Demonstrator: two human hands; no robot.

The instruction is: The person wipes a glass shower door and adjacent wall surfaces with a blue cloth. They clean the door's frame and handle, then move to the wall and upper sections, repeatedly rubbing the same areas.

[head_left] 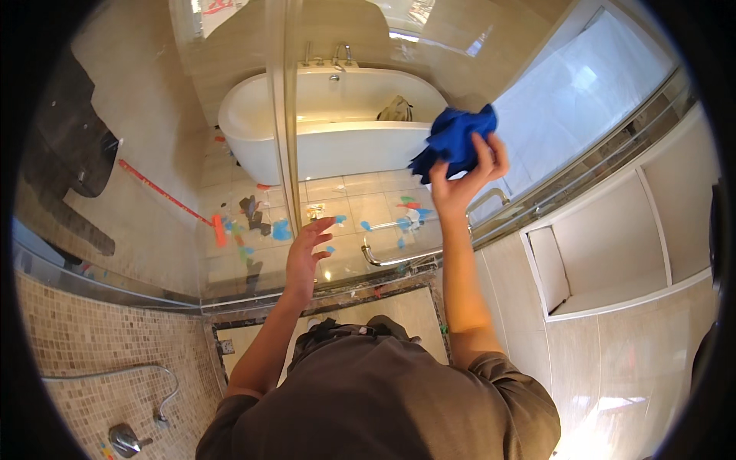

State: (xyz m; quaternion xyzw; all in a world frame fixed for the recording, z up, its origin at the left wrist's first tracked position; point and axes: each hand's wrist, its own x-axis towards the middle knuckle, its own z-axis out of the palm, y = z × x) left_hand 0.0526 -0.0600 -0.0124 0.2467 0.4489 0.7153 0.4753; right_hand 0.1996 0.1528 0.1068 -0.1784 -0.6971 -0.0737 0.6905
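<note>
In my raised right hand (469, 175) is a crumpled blue cloth (460, 139), pinched between thumb and fingers. The cloth appears against the far right end of the white bathtub (353, 153); whether it touches the glass I cannot tell. My left hand (308, 257) is lower, with nothing in it and its fingers apart, in front of the metal frame (284, 115) of the glass shower enclosure. A curved metal door handle (402, 259) lies between my two hands.
Beyond the glass, colourful scraps (281, 229) litter the tiled floor, and a red-orange long-handled tool (170, 198) leans there. To the right is a recessed wall niche (606, 245). A shower hose (115, 372) and a metal valve (125, 440) are on the mosaic wall at lower left.
</note>
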